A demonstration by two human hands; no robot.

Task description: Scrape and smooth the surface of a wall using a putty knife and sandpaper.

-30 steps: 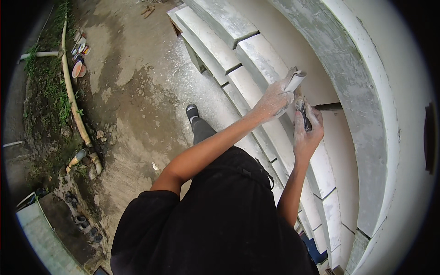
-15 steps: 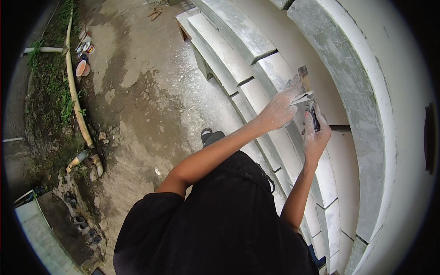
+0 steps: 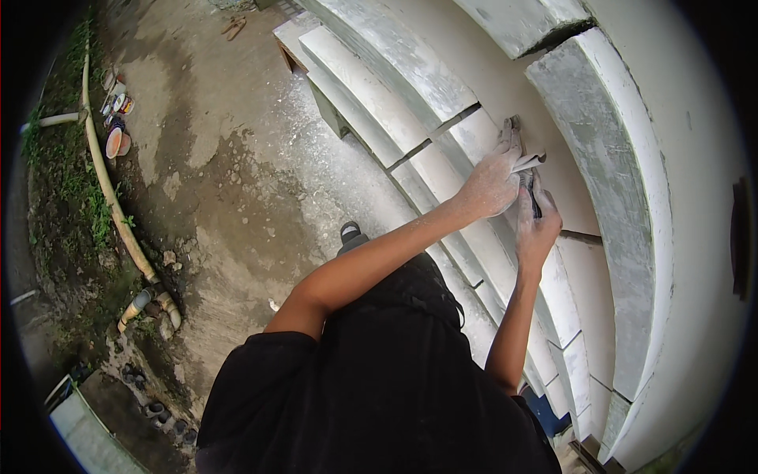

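Note:
My right hand, dusted with white powder, is closed around the black handle of a scraper in front of the pale slabs. Most of the scraper's blade is hidden behind my other hand. My left hand, also coated in white dust, is closed on a folded grey-white sheet that resembles sandpaper. Its fingers reach forward along the blade, close to my right fingertips. Both hands are over the stepped white ledges, beside the recessed wall strip.
A thick grey-white slab curves along the right, next to the wall. White powder lies on the concrete floor. To the left are a long pipe, buckets and weeds. Several shoes sit at lower left.
My hands have drawn slightly closer together, and my left fingers now cover more of the scraper blade. The view has shifted, so the floor items appear further left.

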